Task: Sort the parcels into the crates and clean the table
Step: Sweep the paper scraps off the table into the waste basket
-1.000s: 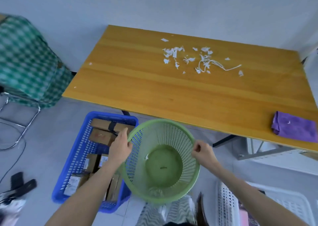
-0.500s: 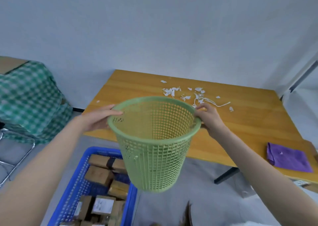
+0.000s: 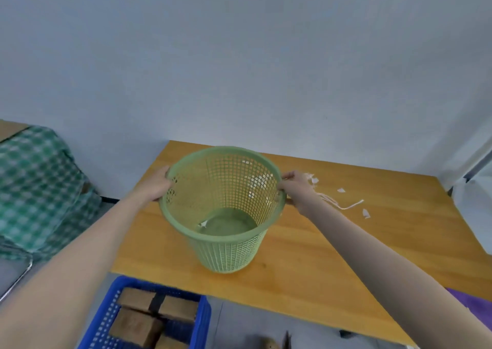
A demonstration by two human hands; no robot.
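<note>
A pale green plastic basket stands over the left part of the wooden surface, mouth up and tipped a little toward the viewer. Whether its base touches the wood, I cannot tell. It is round and tapers to a narrow solid floor. Its wall is a grid of small square holes under a thick smooth rim. One white scrap lies inside on the floor.

The left hand grips the rim at 9 o'clock, fingers curled round it. The right hand holds the rim at 3 o'clock, fingers closed on it.

More white scraps and a thin strip lie on the wood at 3 o'clock from the basket, just past the right hand. At 7 o'clock, on the floor, a blue crate holds brown parcels. A purple cloth shows at 4 o'clock, at the frame's edge.
</note>
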